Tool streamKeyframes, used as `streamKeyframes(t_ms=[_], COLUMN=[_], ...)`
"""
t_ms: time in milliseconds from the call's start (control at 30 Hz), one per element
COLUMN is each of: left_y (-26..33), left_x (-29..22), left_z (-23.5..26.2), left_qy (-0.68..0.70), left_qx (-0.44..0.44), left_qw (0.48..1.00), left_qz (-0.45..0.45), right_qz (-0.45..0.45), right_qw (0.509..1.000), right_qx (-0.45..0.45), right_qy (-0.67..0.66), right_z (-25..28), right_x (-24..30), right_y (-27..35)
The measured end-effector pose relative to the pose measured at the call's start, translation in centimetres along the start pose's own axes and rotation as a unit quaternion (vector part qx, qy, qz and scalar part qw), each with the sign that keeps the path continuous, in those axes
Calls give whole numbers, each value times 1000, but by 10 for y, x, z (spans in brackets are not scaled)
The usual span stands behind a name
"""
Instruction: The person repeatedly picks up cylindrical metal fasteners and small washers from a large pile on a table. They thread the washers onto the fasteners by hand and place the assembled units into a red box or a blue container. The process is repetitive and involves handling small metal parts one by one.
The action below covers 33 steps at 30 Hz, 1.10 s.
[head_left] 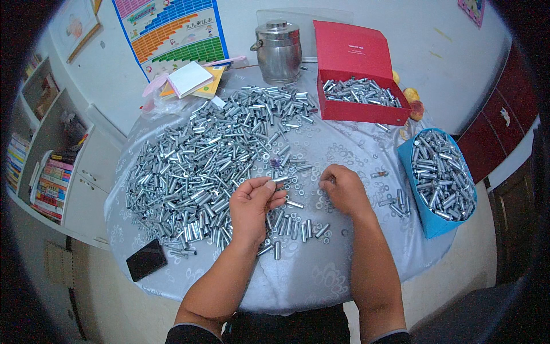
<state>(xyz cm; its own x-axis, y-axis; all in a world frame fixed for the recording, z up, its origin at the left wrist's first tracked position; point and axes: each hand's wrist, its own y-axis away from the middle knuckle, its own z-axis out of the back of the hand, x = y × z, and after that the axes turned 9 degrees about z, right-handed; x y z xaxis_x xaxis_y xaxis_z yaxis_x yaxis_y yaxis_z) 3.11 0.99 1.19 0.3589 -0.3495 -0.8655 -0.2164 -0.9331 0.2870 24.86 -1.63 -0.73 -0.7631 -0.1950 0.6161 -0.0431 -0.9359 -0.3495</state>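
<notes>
My left hand (251,205) is closed in a pinch on a short silvery metal sleeve (279,179), held above the table's middle. To its right, my right hand (345,189) has its fingers curled together; whatever may be in them is hidden. A large heap of metal sleeves and bolts (189,166) spreads to the left of and beyond my left hand. Small washers (294,217) and several loose sleeves (303,232) lie between my forearms. A few assembled-looking bolts (399,202) rest to the right of my right hand.
A blue container (405,166) full of metal bolts stands at the right edge. Behind are an open red box (364,114) with more bolts, a steel pot (278,54) and notebooks (189,78). A black phone (146,260) lies at the front left of the cloth-covered table (298,275).
</notes>
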Motion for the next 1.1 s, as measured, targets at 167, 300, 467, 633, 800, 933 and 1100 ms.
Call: streamKeyframes(t_ms=[167, 300, 467, 633, 800, 933, 1100], left_y=[-1, 1, 4, 5, 5, 3, 1], left_x=[2, 2, 1, 1, 1, 3, 5], left_z=[1, -1, -4, -4, -5, -3, 2], left_qy=[0, 7, 8, 38, 49, 57, 93], left_qx=[3, 20, 46, 61, 72, 74, 98], left_qw=[1000, 1000, 998, 995, 993, 992, 984], left_qz=[7, 23, 35, 73, 80, 82, 115], right_qz=[-145, -141, -124, -127, -110, -82, 2], right_qw=[920, 858, 864, 863, 875, 898, 952], right_qx=[-26, -33, -30, -33, -20, -19, -38], right_qy=[-364, -493, -488, -489, -471, -432, -304], right_z=[7, 7, 2, -3, -2, -1, -4], right_x=[17, 41, 43, 40, 44, 51, 43], right_y=[-4, -2, -2, -1, 0, 1, 2])
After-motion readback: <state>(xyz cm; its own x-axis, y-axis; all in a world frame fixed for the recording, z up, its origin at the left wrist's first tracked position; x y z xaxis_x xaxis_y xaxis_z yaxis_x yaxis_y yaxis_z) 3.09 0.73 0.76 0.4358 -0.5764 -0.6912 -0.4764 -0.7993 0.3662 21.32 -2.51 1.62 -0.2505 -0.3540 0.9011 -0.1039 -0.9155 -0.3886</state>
